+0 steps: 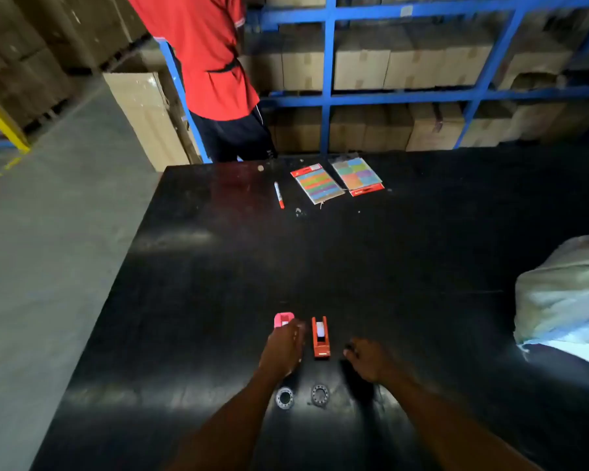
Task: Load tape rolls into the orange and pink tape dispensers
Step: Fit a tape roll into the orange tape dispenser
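The orange tape dispenser [320, 336] stands on the black table [218, 266] near its front, with something white in its well. Left of it sits the pink tape dispenser [283, 318], partly covered by my left hand [283, 346], whose fingers reach onto it; the hand is blurred and I cannot tell whether it grips. My right hand [368, 362] rests on the table just right of the orange dispenser, fingers loosely curled, nothing visible in it. Two clear tape rolls lie flat nearer to me: the left tape roll [284, 398] and the right tape roll [319, 394].
At the far side of the table lie a red marker [279, 194] and two packs of coloured sticky notes [317, 182] [357, 176]. A person in a red shirt [201, 56] stands beyond the far edge. A pale sack [564, 294] sits at the right. Blue shelving holds cartons behind.
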Demonstrator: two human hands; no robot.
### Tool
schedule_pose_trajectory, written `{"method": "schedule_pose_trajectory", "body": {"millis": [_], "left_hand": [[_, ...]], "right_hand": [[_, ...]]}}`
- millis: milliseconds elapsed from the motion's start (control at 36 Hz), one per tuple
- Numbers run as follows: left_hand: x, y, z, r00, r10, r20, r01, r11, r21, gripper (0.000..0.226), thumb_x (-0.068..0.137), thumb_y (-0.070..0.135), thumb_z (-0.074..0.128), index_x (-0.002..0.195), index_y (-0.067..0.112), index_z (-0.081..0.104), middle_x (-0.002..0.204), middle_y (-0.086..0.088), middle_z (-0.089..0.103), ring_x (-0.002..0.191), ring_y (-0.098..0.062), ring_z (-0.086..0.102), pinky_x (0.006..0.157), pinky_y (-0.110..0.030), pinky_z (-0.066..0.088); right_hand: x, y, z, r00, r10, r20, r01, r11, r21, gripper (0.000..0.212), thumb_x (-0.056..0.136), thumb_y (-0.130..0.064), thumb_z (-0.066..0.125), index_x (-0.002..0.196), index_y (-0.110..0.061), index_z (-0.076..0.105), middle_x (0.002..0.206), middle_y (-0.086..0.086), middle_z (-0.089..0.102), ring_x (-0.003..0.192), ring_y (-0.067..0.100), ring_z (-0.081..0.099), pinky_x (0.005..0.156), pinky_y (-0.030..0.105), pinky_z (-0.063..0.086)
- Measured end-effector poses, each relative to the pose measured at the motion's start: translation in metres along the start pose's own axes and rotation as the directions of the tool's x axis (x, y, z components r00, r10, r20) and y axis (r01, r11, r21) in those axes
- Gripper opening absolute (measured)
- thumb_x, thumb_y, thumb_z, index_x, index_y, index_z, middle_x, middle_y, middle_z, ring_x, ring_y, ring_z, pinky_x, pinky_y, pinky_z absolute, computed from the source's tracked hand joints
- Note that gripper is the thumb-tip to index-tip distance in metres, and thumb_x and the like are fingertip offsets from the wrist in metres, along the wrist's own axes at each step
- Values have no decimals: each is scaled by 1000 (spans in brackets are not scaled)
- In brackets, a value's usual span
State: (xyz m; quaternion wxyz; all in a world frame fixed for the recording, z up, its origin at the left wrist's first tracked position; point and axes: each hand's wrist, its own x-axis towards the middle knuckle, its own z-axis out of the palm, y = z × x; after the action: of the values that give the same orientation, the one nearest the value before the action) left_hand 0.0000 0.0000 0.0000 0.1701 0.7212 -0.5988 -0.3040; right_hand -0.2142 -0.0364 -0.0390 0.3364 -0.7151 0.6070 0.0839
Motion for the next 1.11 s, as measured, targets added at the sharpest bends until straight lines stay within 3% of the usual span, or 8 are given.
{"method": "schedule_pose_trajectory", "body": {"millis": [167,278,389,556,694,861,972,1111], "left_hand": [[17,28,14,995,-47,87,42,997,61,27,95,14,46,118,9,57,107,-12,71,98,-31,68,80,-35,50],[34,23,25,986,-137,100,128,987,93,23,92,16,55,115,11,55,101,-8,71,91,-28,70,77,-37,52],[48,12,36,958,-138,252,94,979,179,24,87,11,57,111,7,59,102,-12,72,93,-31,71,80,-38,57],[48,12,43,944,-156,291,179,982,-54,39,93,14,53,131,6,48,115,-20,68,96,-39,69,80,-45,59],[43,11,42,946,-153,287,230,938,-261,25,101,27,41,121,13,47,79,-12,71,61,-28,71,44,-30,54],[41,10,42,935,-158,319,309,804,-508,36,100,42,42,122,13,37,94,-20,71,50,-26,67,33,-21,44],[38,13,33,934,-79,349,279,772,-571,41,99,46,43,127,16,41,89,-12,70,47,-19,66,32,-17,39],[32,25,22,943,-53,328,231,814,-533,29,102,41,37,125,24,38,75,-14,64,44,-13,60,33,-19,41]], "right_hand": [[15,-12,4,1000,31,3,-31,978,205,49,103,-42,38,143,-15,44,148,12,47,135,28,45,112,35,33],[34,-20,6,999,38,-21,-29,950,311,54,102,-46,35,147,-16,38,153,10,40,139,24,39,115,36,29],[50,-27,12,999,-3,-38,16,944,329,52,103,-44,33,148,-17,34,153,9,36,138,25,38,113,36,28],[58,-38,21,995,-57,-80,86,903,421,31,103,-40,36,124,-20,49,129,9,46,110,25,56,95,35,43],[61,-34,17,989,-68,-135,129,846,517,22,100,-49,40,108,-32,51,107,-2,62,98,14,61,87,35,48],[49,-36,6,992,-75,-105,119,843,524,39,94,-66,30,112,-36,47,105,-4,68,95,14,66,89,40,50],[44,-35,4,992,-68,-109,115,842,527,57,87,-77,25,126,-40,43,115,-2,68,104,17,65,95,38,49],[31,-40,-11,983,-100,-151,165,838,521,29,99,-57,30,108,-33,44,97,-2,66,89,16,65,86,37,48]]}}
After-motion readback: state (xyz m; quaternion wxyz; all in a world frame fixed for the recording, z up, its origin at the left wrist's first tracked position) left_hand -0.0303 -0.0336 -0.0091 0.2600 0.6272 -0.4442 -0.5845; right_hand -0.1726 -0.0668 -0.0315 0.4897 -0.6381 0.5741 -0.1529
